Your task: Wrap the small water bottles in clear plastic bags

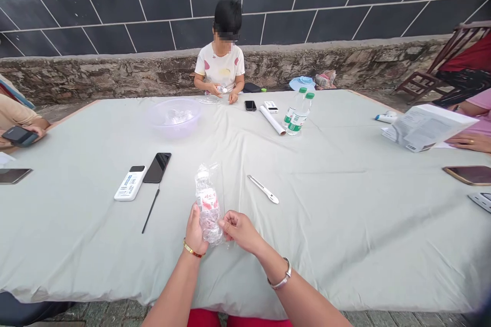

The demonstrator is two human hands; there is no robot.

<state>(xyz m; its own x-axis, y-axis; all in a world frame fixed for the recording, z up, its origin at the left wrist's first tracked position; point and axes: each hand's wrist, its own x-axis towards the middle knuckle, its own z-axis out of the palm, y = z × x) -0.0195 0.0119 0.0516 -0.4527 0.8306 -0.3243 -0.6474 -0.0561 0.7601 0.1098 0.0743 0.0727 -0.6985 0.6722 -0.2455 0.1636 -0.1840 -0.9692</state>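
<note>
A clear plastic bottle (209, 202) with a pink-and-white label and a white cap leans away from me, loosely covered in crinkled clear plastic wrap (215, 237). My left hand (195, 232) is closed around its lower left side. On the right, my right hand (238, 229) pinches at the wrap near the bottle's base, thumb and forefinger together. A white utility knife (263, 189) lies on the cloth just beyond my right hand. Whether its blade is out I cannot make out.
On the cloth-covered table (337, 225) lie a white power bank (130, 183) and a black phone (157, 167) with a strap. Farther off are a translucent purple basin (175, 125), a paper roll (272, 120) and two water bottles (297, 117). People sit opposite and at both sides.
</note>
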